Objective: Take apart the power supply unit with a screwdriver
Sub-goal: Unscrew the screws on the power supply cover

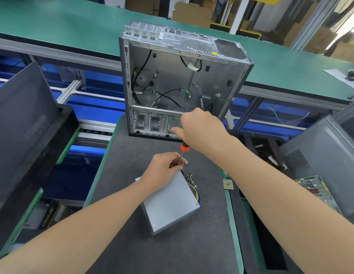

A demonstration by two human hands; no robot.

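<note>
Gutted computer case (pixel 172 76) upright at far edge of dark bench (pixel 132 244), open side toward viewer, loose black cables inside. Green conveyor belt (pixel 63 22) behind. Processor chip (pixel 228 184) at bench's right edge. Motherboard (pixel 318 191) right, beside grey case (pixel 314 151). Cardboard boxes (pixel 192 13) far back.

Our right hand (pixel 202 129) grips the handle of the black screwdriver with an orange collar (pixel 184 148), whose thin metal shaft points down. Our left hand (pixel 164 167) pinches that shaft at the far corner of the grey sheet-metal power supply box (pixel 170 204), which lies on the dark grey work mat (pixel 128 194). Beyond it stands an open silver metal computer case (pixel 178 76) with loose black cables inside.
</note>
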